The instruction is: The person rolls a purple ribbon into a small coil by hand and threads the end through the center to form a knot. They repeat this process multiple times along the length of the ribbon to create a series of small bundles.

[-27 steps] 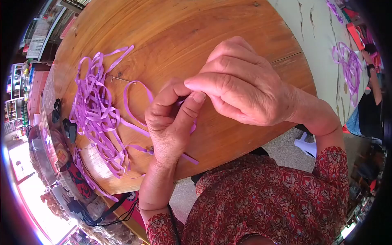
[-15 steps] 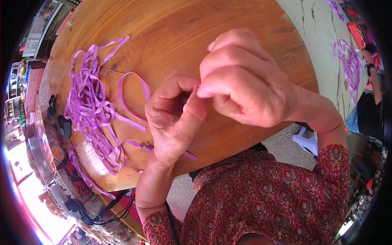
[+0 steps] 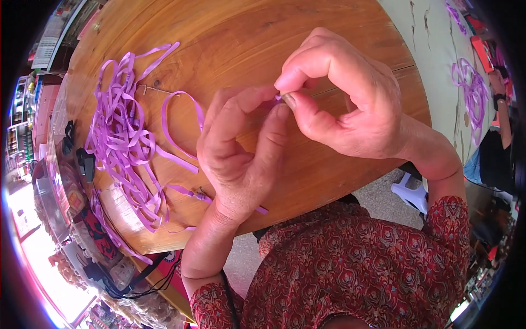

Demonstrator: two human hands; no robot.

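Just between left hand (image 3: 238,153) and right hand (image 3: 359,104), purple ribbon (image 3: 278,97), pinched.

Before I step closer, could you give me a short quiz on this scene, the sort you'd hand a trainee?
1. Multiple choice: on the wooden table, the tangled ribbon pile lies toward which side? A) the person's right; B) the person's left; C) neither, it is centred.
2. True or false: the left hand and the right hand hold their fingertips close together.
3. What colour is the ribbon bit showing at those fingertips?

Key: 1. B; 2. true; 3. purple.
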